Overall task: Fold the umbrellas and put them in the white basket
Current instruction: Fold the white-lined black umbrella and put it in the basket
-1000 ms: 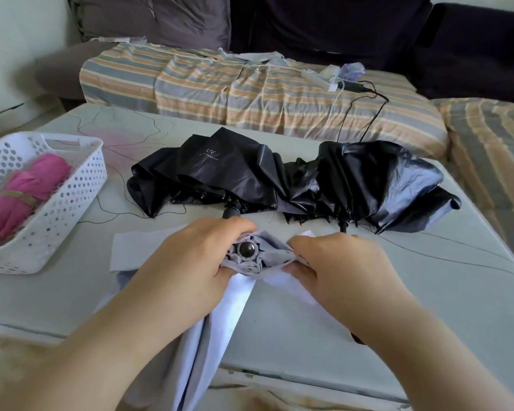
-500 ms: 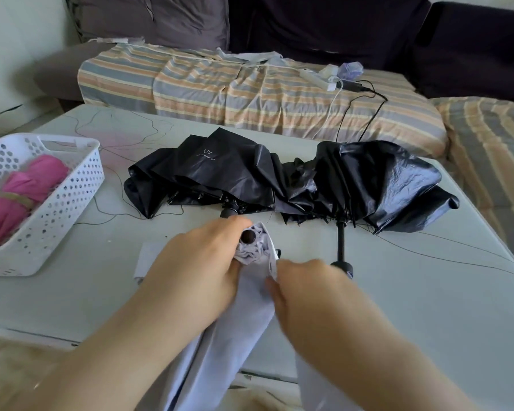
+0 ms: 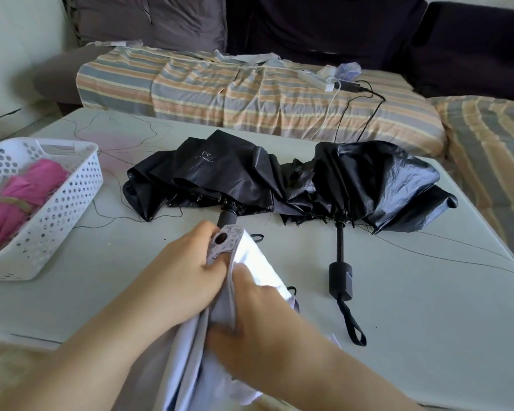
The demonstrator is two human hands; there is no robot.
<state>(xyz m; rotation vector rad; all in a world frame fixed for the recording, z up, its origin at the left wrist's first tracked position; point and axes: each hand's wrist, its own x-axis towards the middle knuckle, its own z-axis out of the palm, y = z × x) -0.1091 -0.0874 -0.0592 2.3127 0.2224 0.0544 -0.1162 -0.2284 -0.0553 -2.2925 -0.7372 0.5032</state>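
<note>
Surface: pale grey table (image 3: 398, 292) w/ thin dark threads; striped sofa cover (image 3: 250, 93) behind, power strip (image 3: 315, 80) on it.
Basket: white basket (image 3: 60, 215) at table's left edge, pink umbrella (image 3: 21, 191) folded inside.
Black umbrellas: left black umbrella (image 3: 214, 173) and right black umbrella (image 3: 377, 179), both collapsed but unrolled, mid-table, canopies touching.
Lilac umbrella (image 3: 250, 262): near front edge, fabric hangs off table.
L hand (image 3: 184, 274): clenched round its top end, by the cap.
R hand (image 3: 264, 327): grasping its fabric lower down, fingers curled; blurred.

Pale table (image 3: 398, 336): white basket (image 3: 72, 197) (left edge), two black umbrellas (image 3: 208, 173) (image 3: 377, 179) mid-table, unfolded.
</note>
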